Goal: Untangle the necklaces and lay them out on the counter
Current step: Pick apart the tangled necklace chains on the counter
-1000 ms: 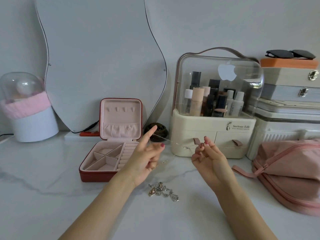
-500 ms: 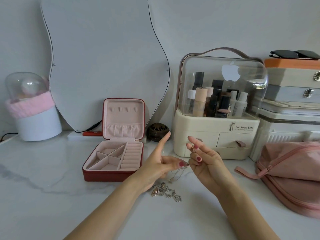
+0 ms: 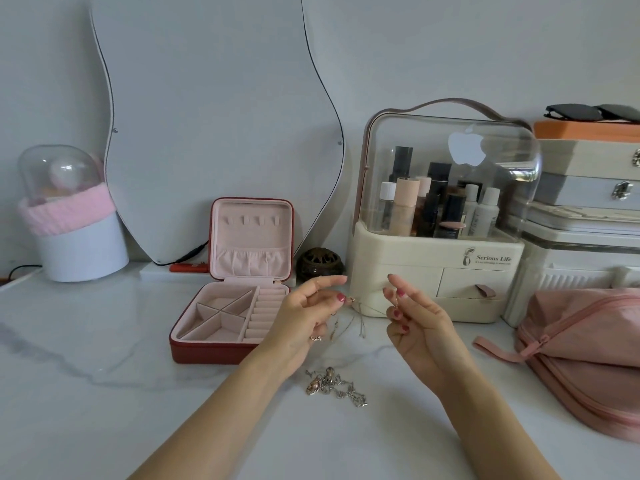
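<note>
A thin gold necklace chain (image 3: 360,311) hangs in loops between my two hands, above the white marble counter (image 3: 104,393). My left hand (image 3: 304,317) pinches one end of it between thumb and fingers, index finger stretched out. My right hand (image 3: 415,320) pinches the other end, its fingers curled toward the palm. A small ring-like piece (image 3: 316,338) dangles below my left hand. On the counter under both hands lies a tangled heap of silver and rose-gold necklaces (image 3: 334,386).
An open red jewelry box (image 3: 228,306) with pink lining stands left of my hands. Behind them are a cream cosmetics organizer (image 3: 433,265), a small dark round jar (image 3: 320,263) and a wavy mirror (image 3: 214,133). A pink zip pouch (image 3: 585,355) lies at the right.
My hands have moved apart and slightly up, drawing the thin chain out between them. The heap on the counter has stayed where it was.
</note>
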